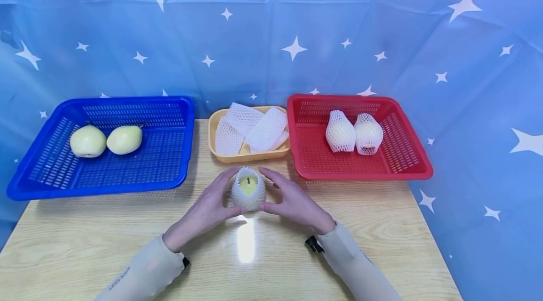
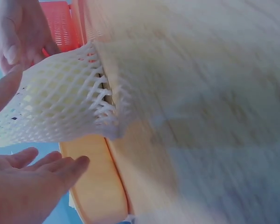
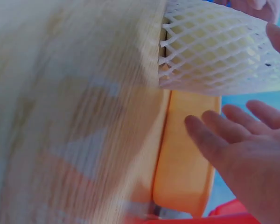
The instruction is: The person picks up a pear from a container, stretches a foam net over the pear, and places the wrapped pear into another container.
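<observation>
A pale green pear [image 1: 247, 183] stands upright on the table in a white foam net [image 1: 249, 200], its stem showing through the open top. My left hand [image 1: 210, 203] is at its left side and my right hand [image 1: 293, 201] at its right, thumbs on the near side and fingers toward the far side. Both thumb tips come right up to the net. In the left wrist view the straight fingers [image 2: 60, 168] lie spread beside the mesh with a gap. The right wrist view likewise has relaxed fingers [image 3: 224, 126] apart from the net [image 3: 210, 46].
At the left, a blue basket [image 1: 140, 185] contains two bare pears [image 1: 88, 141]. Behind the hands, a yellow tray [image 1: 250, 156] is filled with several flat foam nets [image 1: 266, 129]. Two netted pears [image 1: 341, 132] sit in the red basket [image 1: 360, 175] on the right.
</observation>
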Tool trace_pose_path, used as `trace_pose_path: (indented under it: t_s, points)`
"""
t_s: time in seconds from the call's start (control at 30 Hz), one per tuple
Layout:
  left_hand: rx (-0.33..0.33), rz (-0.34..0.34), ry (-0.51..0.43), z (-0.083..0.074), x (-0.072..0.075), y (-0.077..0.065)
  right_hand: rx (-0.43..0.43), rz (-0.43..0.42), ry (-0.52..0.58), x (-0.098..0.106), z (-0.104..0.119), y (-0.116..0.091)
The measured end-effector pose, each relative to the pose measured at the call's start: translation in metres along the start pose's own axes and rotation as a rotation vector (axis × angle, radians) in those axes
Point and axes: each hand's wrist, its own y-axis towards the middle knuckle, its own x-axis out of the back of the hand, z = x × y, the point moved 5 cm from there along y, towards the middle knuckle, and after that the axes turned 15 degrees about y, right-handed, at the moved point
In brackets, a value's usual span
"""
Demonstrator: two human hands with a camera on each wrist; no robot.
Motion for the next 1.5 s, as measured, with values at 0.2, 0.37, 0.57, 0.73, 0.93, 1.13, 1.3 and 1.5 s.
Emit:
trace_pose_path:
  t_s: [0.2,0.37,0.57,0.73,0.93,1.13,1.3,1.5]
  points:
    - [0.01,0.047,-0.093,0.001,-0.006,0.003,-0.026,0.031,0.015,-0.004,-0.002,0.005]
    - [0.019,0.067,-0.088,0.003,-0.009,0.005,-0.03,0.043,-0.005,-0.009,-0.008,0.011]
    - [0.005,0.067,-0.052,0.004,-0.015,0.006,-0.01,0.057,-0.065,-0.013,-0.011,0.015]
    - [0.008,0.072,-0.04,0.004,-0.02,0.005,-0.028,0.074,-0.107,-0.014,-0.011,0.017]
    - [0.026,0.093,-0.038,0.005,-0.024,0.006,-0.092,0.113,-0.07,-0.016,-0.013,0.02]
    - [0.062,0.084,-0.067,0.006,-0.025,0.005,-0.111,0.126,-0.032,-0.014,-0.011,0.018]
    - [0.141,0.093,-0.291,0.007,-0.02,0.0,-0.133,0.064,0.085,-0.007,-0.008,0.011]
    - [0.201,0.11,-0.558,0.004,-0.016,-0.001,-0.095,-0.011,0.173,0.0,0.001,0.003]
